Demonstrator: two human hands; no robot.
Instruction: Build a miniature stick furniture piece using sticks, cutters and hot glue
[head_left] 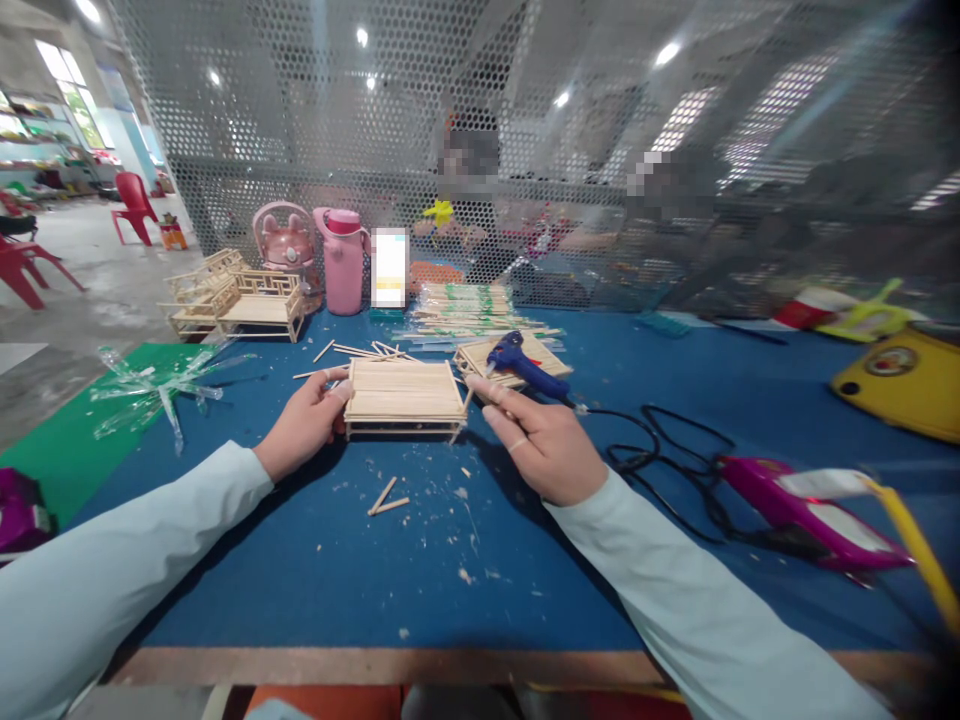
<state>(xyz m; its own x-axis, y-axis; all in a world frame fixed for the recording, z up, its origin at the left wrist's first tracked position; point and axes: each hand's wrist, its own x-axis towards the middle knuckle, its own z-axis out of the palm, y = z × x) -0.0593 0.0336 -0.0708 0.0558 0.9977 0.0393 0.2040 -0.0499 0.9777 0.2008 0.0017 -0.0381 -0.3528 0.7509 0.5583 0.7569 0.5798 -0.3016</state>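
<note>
A small wooden stick bench (405,392) stands on the blue table in front of me. My left hand (309,418) is closed on its left end, thumb on the near side. At its right end, my right hand (541,438) pinches a short thin stick (468,402), which is close to the bench's corner post. Behind the right hand, a blue glue gun (525,366) rests on another stick panel (474,356). Loose sticks (375,350) lie behind the bench, and two short pieces (386,502) lie in front of it.
Finished stick furniture (259,308), a pink bottle (343,262), a phone (390,268) and bundled sticks (465,305) line the back. Clear wrappers (166,390) are at left. Black cable (660,470), a purple tool (810,510) and a yellow bag (904,375) are at right.
</note>
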